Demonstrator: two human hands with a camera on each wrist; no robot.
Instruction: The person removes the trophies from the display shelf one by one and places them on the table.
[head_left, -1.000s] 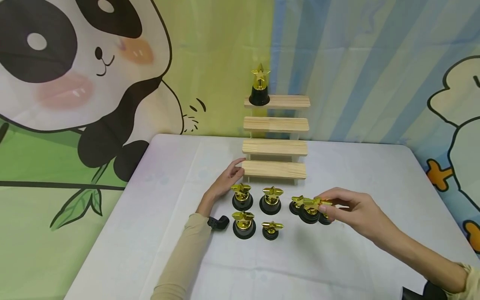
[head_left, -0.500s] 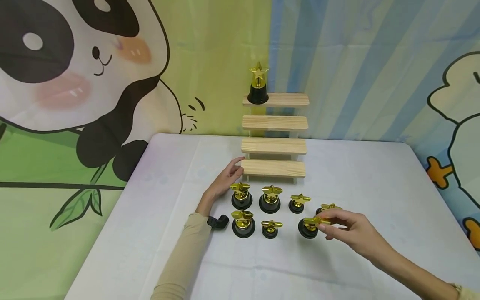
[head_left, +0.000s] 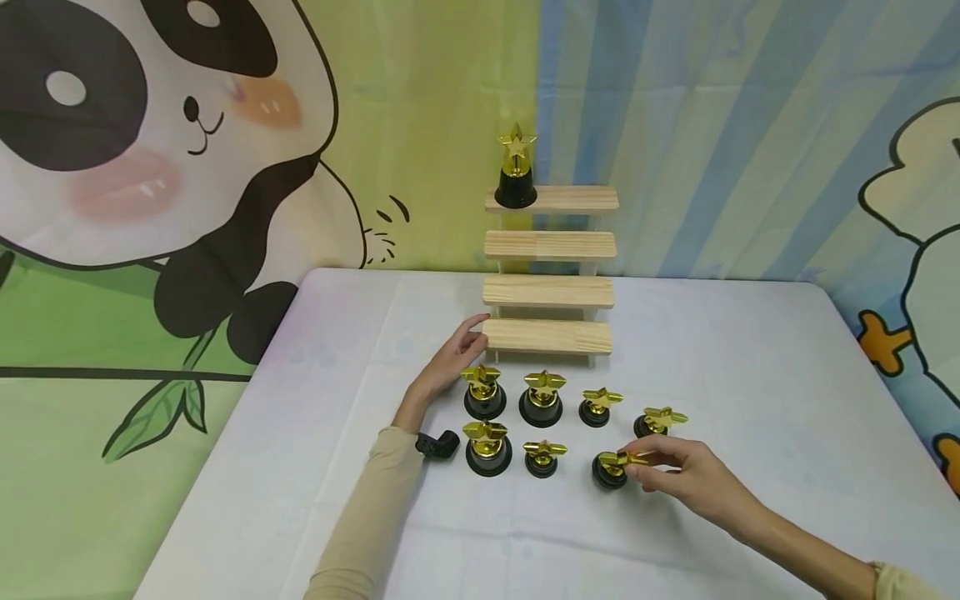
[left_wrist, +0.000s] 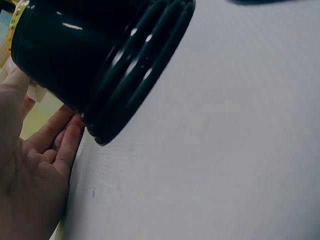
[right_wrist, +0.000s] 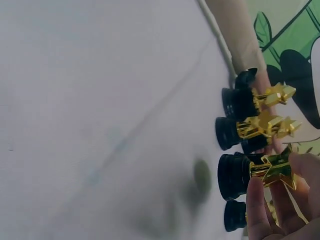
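My right hand [head_left: 690, 483] pinches a small star trophy by its gold star, thumb on one side and fingers on the other. The trophy's round black base [head_left: 607, 477] is tilted in the head view, close over the table at the front row's right end. Gold star and black base also show in the right wrist view, where the held trophy [right_wrist: 235, 175] overlaps others. My left hand [head_left: 444, 367] touches the left end of the lowest shelf [head_left: 547, 336] of a wooden display stand, fingers relaxed. A trophy's black base [left_wrist: 100, 55] fills the left wrist view's upper left.
One star trophy [head_left: 516, 179] stands on the top shelf [head_left: 577, 198], at its left. Several more, including a large one [head_left: 541, 404] and a small one [head_left: 650, 423], stand on the white table [head_left: 735, 358] before the stand. A printed backdrop [head_left: 435, 125] hangs behind.
My right hand has brought the held trophy toward the table's front and lower, uncovering the two small trophies at the back row's right. The left hand has stayed at the shelf.
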